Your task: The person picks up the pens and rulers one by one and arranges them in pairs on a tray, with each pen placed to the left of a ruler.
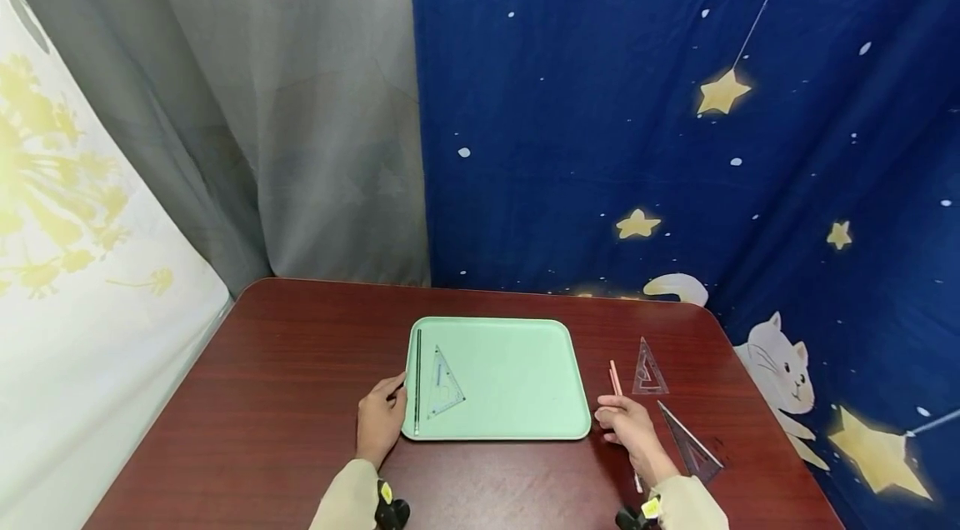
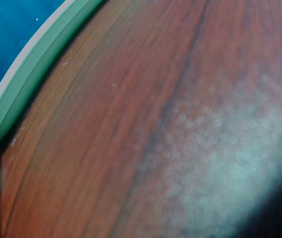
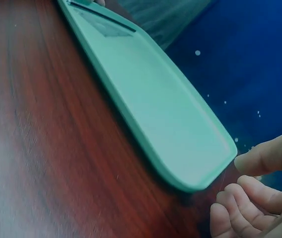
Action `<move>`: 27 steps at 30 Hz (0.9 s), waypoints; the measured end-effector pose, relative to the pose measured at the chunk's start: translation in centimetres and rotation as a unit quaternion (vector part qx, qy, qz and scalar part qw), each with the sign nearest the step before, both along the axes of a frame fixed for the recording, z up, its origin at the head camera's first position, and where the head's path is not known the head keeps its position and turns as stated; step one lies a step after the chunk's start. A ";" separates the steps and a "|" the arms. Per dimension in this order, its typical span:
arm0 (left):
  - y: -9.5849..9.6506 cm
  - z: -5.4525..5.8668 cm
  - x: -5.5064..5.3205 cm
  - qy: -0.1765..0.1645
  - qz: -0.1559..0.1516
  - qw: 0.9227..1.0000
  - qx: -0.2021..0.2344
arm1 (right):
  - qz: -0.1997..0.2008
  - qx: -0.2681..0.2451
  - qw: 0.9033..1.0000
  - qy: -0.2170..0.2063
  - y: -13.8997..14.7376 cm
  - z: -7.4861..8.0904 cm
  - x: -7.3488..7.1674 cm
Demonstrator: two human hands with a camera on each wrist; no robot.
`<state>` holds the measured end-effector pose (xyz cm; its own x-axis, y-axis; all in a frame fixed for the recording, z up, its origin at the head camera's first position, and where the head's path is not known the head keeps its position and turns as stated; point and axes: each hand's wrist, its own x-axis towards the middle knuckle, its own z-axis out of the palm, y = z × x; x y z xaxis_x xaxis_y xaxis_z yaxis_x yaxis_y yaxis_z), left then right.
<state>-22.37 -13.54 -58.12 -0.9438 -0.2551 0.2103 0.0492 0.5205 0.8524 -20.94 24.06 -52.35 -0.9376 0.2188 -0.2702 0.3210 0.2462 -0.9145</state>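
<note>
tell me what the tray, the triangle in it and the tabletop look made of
Tray: probably plastic, semi-matte; smooth, evenly green, with a raised rim. Triangle: likely clear plastic; the tray's green shows through. Tabletop: glossy wood or wood-look laminate, by its grain lines and bright reflection; which one stays open.

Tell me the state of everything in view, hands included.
Green tray: upright, mostly bare.
Black stick: lying in the tray.
Tray's set square: lying flat.
Farther set square: flat on table.
Nearer set square: on table.
Left hand: at tray's rim, grip unclear.
Right hand: loosely curled, apparently empty.
Pinkish sticks: partly hidden by right hand.
</note>
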 end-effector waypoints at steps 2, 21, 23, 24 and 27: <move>-0.1 0.0 0.0 0.000 0.001 1.000 -0.003 | -0.001 0.000 1.000 -0.001 0.3 -0.2 0.1; 0.1 -0.3 -0.2 0.013 0.013 1.000 -0.013 | -0.029 0.077 0.997 0.014 2.9 -0.6 1.1; 0.1 -0.3 -0.2 0.013 0.013 1.000 -0.013 | -0.030 0.079 0.996 0.013 3.1 -0.6 1.2; 0.1 -0.3 -0.2 0.013 0.014 1.000 -0.014 | -0.030 0.080 0.996 0.012 3.1 -0.7 1.2; 0.1 -0.3 -0.2 0.013 0.015 1.000 -0.015 | -0.031 0.084 0.996 0.010 3.4 -1.0 1.4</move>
